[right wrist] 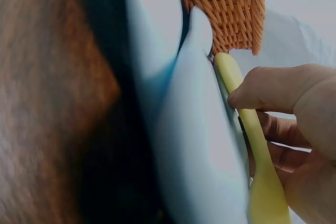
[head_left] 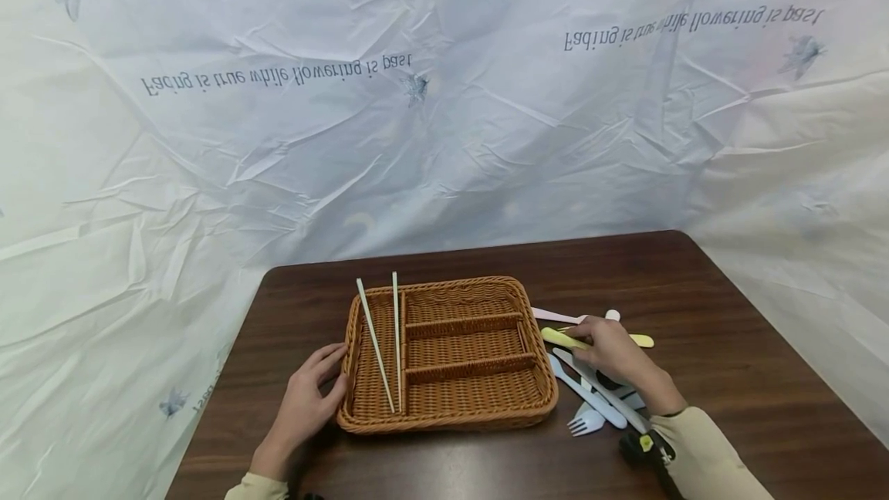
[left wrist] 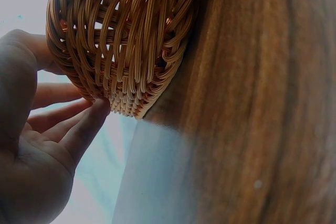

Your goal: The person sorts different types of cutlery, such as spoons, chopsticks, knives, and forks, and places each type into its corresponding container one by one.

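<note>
The right hand is pinching a yellow utensil between thumb and fingers in its grip, near the right end of the wicker basket on the desk. The left hand, its grip loosely parted, is touching the basket's left end. 2 pale chopsticks are leaning in the left compartment; a white fork is lying beside the basket.

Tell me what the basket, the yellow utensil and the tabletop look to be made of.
Basket: wicker-like, lightly glossy brown woven strands; natural rattan or plastic, unclear.
Yellow utensil: probably plastic, smooth satin finish, given its even colour.
Tabletop: dark wood or wood-look laminate, semi-gloss; grain streaks and a soft reflection show.
</note>
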### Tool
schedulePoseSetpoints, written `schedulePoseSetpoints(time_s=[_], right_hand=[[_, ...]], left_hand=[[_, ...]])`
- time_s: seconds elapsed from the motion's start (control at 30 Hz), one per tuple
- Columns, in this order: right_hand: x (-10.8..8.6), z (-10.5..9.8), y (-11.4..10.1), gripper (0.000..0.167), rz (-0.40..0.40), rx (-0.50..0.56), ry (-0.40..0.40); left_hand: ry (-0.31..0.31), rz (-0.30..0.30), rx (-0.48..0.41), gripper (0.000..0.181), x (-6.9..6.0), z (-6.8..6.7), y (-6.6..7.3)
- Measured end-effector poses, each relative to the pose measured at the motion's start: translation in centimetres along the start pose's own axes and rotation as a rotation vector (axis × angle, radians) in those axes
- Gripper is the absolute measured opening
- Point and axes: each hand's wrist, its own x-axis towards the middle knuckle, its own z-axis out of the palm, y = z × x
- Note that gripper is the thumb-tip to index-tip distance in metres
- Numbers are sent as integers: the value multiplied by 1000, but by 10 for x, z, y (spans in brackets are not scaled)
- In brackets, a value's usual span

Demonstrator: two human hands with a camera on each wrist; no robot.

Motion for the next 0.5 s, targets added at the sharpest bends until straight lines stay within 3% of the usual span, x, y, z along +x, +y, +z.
schedulePoseSetpoints(time_s=[0.5], right_hand=[[-1,-5,0,27,2,5,11]], left_hand=[[0,11,5,44,-1,1,-3]])
